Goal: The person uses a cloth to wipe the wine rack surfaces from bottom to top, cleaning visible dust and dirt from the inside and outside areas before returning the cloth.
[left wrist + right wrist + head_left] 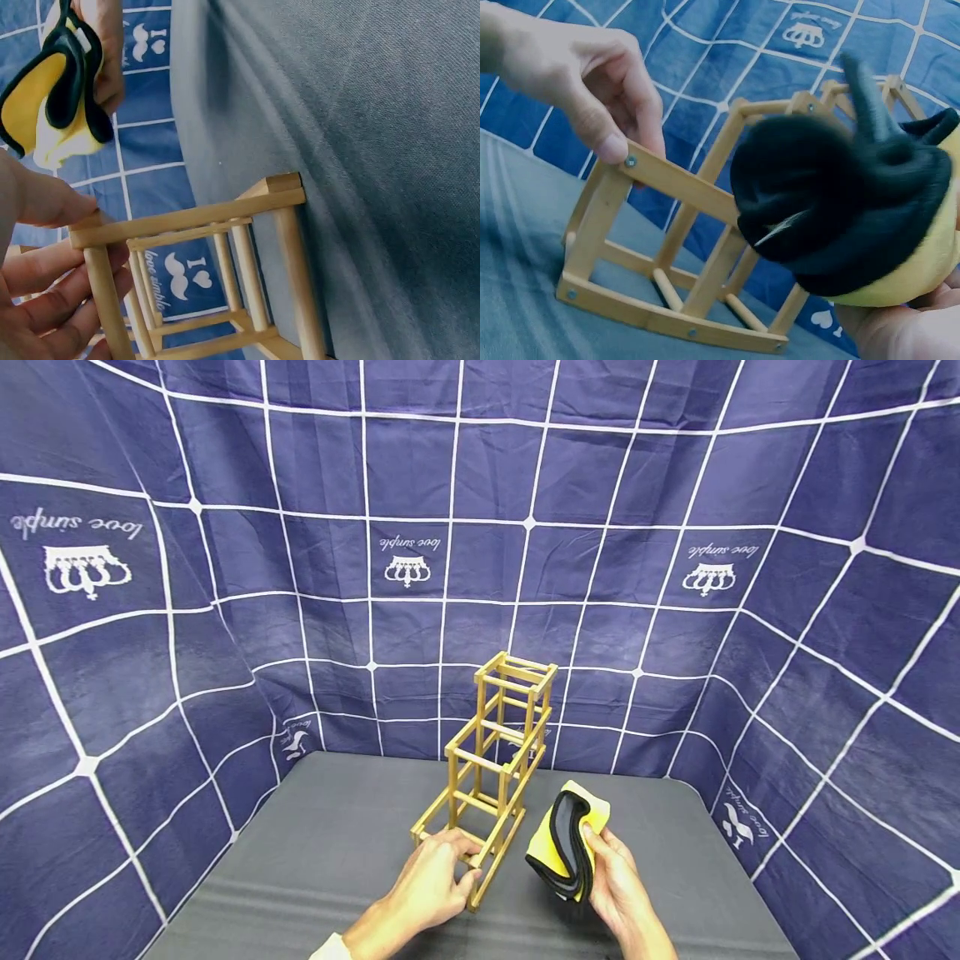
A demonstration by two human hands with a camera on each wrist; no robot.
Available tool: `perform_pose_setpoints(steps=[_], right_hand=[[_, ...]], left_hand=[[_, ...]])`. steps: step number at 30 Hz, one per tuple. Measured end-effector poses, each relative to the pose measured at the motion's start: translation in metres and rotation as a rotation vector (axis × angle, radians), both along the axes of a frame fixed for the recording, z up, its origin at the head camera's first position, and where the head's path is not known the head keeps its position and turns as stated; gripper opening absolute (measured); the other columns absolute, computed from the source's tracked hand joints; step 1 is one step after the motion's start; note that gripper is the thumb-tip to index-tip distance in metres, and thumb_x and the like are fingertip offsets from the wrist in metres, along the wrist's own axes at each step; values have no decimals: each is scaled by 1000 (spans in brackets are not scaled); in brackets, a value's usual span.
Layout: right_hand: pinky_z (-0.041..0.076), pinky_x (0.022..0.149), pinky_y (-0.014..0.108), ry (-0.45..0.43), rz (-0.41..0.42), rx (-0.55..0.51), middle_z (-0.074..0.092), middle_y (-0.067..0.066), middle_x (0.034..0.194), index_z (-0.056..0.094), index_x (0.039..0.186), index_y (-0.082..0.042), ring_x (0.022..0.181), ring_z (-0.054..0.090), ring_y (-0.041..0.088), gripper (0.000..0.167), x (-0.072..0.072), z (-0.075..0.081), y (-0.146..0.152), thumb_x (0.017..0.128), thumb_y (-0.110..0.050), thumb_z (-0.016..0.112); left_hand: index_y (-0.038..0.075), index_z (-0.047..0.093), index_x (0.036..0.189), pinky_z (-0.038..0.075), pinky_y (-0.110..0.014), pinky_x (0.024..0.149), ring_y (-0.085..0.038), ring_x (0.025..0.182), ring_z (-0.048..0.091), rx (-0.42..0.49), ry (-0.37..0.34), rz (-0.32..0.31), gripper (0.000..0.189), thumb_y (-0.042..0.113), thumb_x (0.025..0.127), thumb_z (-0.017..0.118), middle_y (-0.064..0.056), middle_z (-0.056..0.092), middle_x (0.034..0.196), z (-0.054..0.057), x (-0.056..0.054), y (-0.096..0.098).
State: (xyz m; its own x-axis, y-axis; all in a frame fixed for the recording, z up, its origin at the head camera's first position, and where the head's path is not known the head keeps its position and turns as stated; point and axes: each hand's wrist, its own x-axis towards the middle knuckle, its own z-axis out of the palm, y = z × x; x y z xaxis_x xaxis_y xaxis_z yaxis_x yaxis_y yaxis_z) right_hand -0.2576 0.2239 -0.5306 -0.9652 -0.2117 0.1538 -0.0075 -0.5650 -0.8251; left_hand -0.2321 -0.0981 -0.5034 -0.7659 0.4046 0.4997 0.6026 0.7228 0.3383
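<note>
A stepped wooden rack [480, 754] of pale bars stands on the grey surface, low end toward me and tall end at the back. My left hand [430, 878] grips the top corner of its lowest step; in the left wrist view the thumb [56, 199] lies on the corner and the fingers curl round the bar. To the right of the rack, my right hand [619, 881] holds a folded yellow and grey cloth [567, 843] with black edging, raised above the surface. In the right wrist view the cloth [840, 187] hides part of the rack.
Grey fabric covers the flat work surface [337, 827]. Blue curtain [585, 560] with white grid lines and printed motifs hangs at the back and on both sides, close behind the tall end of the rack.
</note>
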Motion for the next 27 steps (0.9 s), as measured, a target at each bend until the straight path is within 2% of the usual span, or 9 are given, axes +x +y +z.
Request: perform_pose_setpoints(steps=[4,8,12,15,17,20,22,25,27], right_hand=[[67,106,27,-45,-63,91,80,-16,125,64,137,-28,119,78,2,24,0,-2,1,128,-21,43],[66,109,25,-80,-128,139,77,-14,130,55,148,-19,124,75,1,23,1,-4,-1,126,-17,48],[65,109,24,-84,-174,204,74,-9,133,39,165,-2,126,74,3,45,2,-5,-5,124,-14,54],[66,106,23,-68,-209,264,75,-8,132,29,171,7,123,75,4,61,5,-3,-9,121,-11,59],[68,100,23,-42,-229,323,78,-6,129,31,171,10,116,78,6,65,7,-1,-12,119,-8,63],[70,88,25,27,-243,446,83,-3,123,46,164,9,104,80,9,58,7,3,-16,115,-7,71],[69,81,27,97,-253,546,84,1,121,58,155,5,97,79,10,48,6,5,-19,112,-6,75],[65,79,25,283,-284,759,84,3,121,69,143,-5,94,76,7,39,2,6,-25,107,-5,83],[62,79,25,469,-327,952,85,0,121,73,139,-14,95,73,3,41,0,5,-31,102,-5,88]], left_hand=[[12,87,111,70,-41,95,-18,110,80,17,22,18,23,10,89,93,7,83,114,-1,-4,-4],[12,85,114,66,-37,87,-13,101,74,26,5,33,25,7,90,89,6,81,114,-4,-6,-14],[9,83,118,65,-34,83,-12,99,71,40,-28,23,27,-1,93,86,-3,82,122,-5,-8,-25],[8,82,120,66,-33,84,-18,105,74,41,-47,-2,28,-5,95,82,-10,82,130,-5,-12,-33],[7,82,120,69,-38,89,-26,113,78,51,-46,-22,30,-9,95,81,-15,82,136,-5,-16,-37],[9,83,117,70,-52,103,-38,128,79,69,-4,-47,33,-14,93,79,-16,83,136,-5,-24,-42],[9,83,114,68,-61,109,-43,136,78,85,63,-66,37,-18,89,79,-16,85,134,-7,-31,-46],[9,84,111,67,-62,111,-42,133,79,108,164,-102,41,-21,83,78,-8,88,120,-10,-44,-49],[7,85,108,67,-61,111,-42,131,80,117,226,-121,41,-22,81,78,-6,87,115,-12,-51,-50]])
